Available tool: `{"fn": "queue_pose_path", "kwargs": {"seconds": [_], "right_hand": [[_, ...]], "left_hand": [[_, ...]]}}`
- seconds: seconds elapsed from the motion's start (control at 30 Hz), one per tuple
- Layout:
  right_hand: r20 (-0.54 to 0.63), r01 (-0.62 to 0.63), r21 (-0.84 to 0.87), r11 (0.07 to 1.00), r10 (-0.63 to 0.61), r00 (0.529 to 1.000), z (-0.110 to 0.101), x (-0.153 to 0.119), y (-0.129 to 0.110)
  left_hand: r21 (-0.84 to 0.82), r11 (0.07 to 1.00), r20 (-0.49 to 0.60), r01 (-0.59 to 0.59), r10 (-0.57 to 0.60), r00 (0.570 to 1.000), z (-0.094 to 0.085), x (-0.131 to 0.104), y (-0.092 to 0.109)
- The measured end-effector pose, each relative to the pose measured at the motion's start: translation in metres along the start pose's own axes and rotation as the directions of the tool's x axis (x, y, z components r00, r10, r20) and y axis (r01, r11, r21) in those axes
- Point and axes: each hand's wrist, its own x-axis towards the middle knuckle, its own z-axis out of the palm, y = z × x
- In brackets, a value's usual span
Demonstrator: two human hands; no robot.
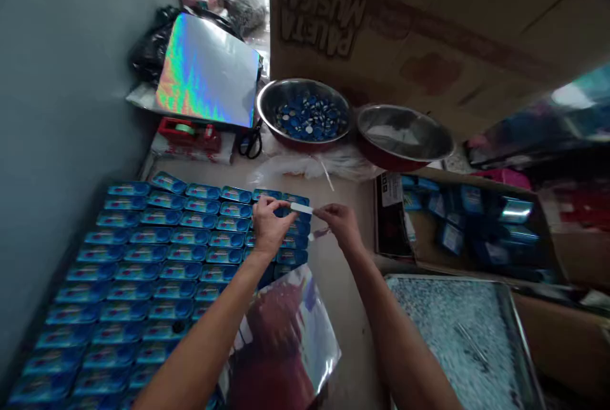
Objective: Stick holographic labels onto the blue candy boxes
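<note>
Both hands hold a small white strip [302,208] level between them, above the right end of the rows of blue packets. My left hand [271,222] pinches its left end between thumb and fingers. At the other end, the closed fingertips of my right hand [342,224] grip it. Rows of small blue packets [188,235] cover the left of the table, partly hidden by my left arm. Below my hands lies a shiny mirror-like sheet [286,340]. A little shiny scrap [318,234] shows just under the strip.
Behind are a metal bowl [305,133] of blue and silver discs, a second metal bowl [405,133], black scissors [251,142], a red tape dispenser [188,133] and a holographic sheet [210,70]. To the right stand a carton [429,257] of blue packages and a tray [519,327] of glittery bits.
</note>
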Motion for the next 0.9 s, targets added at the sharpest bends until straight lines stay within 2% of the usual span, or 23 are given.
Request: {"fn": "queue_pose_path", "kwargs": {"seconds": [0.2,0.37,0.53,0.7,0.9], "right_hand": [[0.044,0.009,-0.047,0.999,-0.007,0.999,0.000,0.006,0.005],[0.029,-0.014,-0.074,0.997,0.016,0.999,-0.002,0.009,0.007],[0.015,-0.027,-0.032,0.999,0.028,1.000,-0.004,0.017,0.010],[-0.034,0.056,-0.150,0.987,-0.062,0.998,-0.002,0.032,0.017],[-0.047,0.063,-0.266,0.962,-0.078,0.996,0.001,0.044,0.027]], "left_hand": [[-0.010,0.998,-0.007,-0.064,0.064,0.998,-0.002,-0.006,-0.003],[-0.008,1.000,-0.078,0.012,-0.012,0.997,0.004,-0.008,0.000],[0.060,0.998,-0.063,0.015,-0.011,0.998,0.010,-0.002,0.007],[0.162,0.986,-0.054,-0.026,0.035,0.998,0.016,0.009,0.009],[0.260,0.964,-0.022,-0.050,0.058,0.998,0.020,0.014,0.008]]}}
